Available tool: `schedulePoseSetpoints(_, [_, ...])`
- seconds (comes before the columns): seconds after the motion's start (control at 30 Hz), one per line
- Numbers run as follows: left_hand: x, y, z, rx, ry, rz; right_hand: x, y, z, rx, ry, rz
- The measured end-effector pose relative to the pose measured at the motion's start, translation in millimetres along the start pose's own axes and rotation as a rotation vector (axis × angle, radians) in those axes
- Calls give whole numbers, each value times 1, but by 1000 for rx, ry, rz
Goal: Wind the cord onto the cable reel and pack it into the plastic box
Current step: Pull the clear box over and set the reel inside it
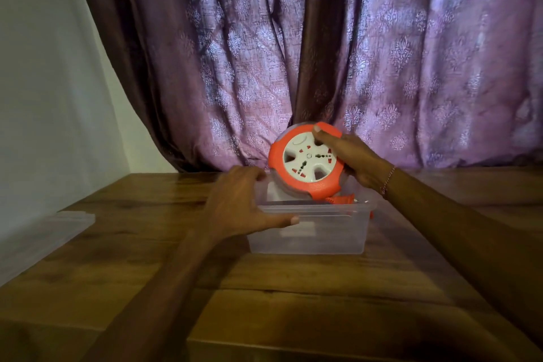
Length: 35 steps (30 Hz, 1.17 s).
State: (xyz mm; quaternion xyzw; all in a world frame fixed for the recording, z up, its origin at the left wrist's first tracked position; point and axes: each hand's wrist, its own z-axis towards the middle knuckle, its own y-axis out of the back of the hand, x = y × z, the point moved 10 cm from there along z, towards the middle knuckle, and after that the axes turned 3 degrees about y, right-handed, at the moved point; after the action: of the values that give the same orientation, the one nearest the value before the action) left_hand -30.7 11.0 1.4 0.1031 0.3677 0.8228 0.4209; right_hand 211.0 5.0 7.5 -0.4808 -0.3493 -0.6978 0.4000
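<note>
You see the reel's far side hidden behind right fingers | lid cut off at left | plug blurred below them.

Right hand grips the orange cable reel, tilted over the clear plastic box, plug dangling inside. Left hand is spread on the box's left rim, lid off to the left on the wooden table.

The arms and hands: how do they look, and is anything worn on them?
Both forearms are bare, with no sleeves in view. The right hand has a thin beaded bracelet at the wrist. The left hand wears nothing visible. No gloves.
</note>
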Motion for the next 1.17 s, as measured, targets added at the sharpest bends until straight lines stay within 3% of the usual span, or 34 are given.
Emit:
schedulePoseSetpoints(0.1, [21,-24,-8,201,90,-249,-12,-16,2,176,-82,-146])
schedulePoseSetpoints(0.2, [23,-30,-13,170,138,-450,-24,-32,-6,393,-169,-248])
schedulePoseSetpoints(0.3, [29,-36,-10,182,189,-427,-37,-47,-14,550,-215,-296])
schedulePoseSetpoints(0.57, [38,-42,-13,171,248,-415,-67,-57,-19,633,-388,-308])
schedulePoseSetpoints(0.7, [39,-40,-15,165,268,-419,-64,-56,-23,666,-397,-469])
schedulePoseSetpoints(0.83, [37,-40,-15,176,261,-415,-55,-53,-24,628,-335,-713])
schedulePoseSetpoints(1.0, [36,-44,-15,242,271,-407,-40,-46,-22,557,-195,-1207])
schedulePoseSetpoints(1.1, [37,-45,-16,309,289,-450,-11,-54,-25,325,84,-1508])
schedulePoseSetpoints(1.17, [37,-39,-19,321,311,-510,18,-64,-29,96,268,-1526])
